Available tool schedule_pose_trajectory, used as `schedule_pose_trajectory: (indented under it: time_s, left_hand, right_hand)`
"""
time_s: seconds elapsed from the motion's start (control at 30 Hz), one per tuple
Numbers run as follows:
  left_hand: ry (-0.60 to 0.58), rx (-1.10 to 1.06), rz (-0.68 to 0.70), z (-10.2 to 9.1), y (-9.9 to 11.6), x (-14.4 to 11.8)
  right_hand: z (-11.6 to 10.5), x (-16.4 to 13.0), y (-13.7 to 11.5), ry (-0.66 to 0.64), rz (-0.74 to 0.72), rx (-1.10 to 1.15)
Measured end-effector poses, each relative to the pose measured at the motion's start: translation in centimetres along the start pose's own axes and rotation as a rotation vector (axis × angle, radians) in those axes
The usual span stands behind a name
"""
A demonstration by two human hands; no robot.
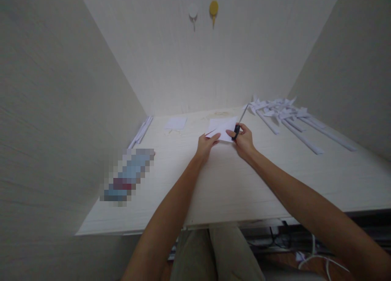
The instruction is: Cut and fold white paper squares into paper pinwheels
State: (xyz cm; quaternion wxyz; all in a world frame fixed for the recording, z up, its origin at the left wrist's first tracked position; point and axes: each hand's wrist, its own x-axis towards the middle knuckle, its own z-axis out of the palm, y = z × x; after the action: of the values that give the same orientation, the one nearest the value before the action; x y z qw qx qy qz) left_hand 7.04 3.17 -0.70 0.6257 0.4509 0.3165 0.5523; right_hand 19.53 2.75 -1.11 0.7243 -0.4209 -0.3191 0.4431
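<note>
My left hand [208, 144] pinches the near left part of a white sheet of paper [222, 126], thumb on top. A slanting slit runs into the sheet from its left side. My right hand [244, 139] is closed around the black handle of a pair of scissors [236, 130], whose thin metal blades point up and away to the right. The right thumb also rests on the sheet's right part. Fingers beneath the paper are partly hidden.
Several paper pinwheels [279, 108] with rolled paper sticks lie at the back right. Another white sheet [175, 123] lies at the back left, near rolled paper sticks [141, 131] by the left wall. A blurred-out object [130, 175] sits front left. Two hooks [214, 8] are on the back wall.
</note>
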Motion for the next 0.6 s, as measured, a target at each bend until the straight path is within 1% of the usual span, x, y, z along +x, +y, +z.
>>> schedule_pose_trajectory:
  time_s: [0.2, 0.33, 0.43, 0.6]
  left_hand:
    - [0.092, 0.136, 0.031, -0.14, -0.31, 0.24]
    - [0.088, 0.243, 0.053, 0.07, -0.20, 0.06]
    - [0.093, 0.236, 0.058, 0.06, -0.09, 0.12]
    - [0.217, 0.151, 0.072, -0.50, 0.00, 0.77]
  right_hand:
    - [-0.14, 0.10, 0.50, -0.081, -0.031, -0.028]
    - [-0.15, 0.11, 0.53, -0.098, -0.036, -0.040]
    - [-0.08, 0.01, 0.31, -0.093, -0.013, -0.034]
    - [-0.06, -0.20, 0.05, -0.148, 0.033, -0.076]
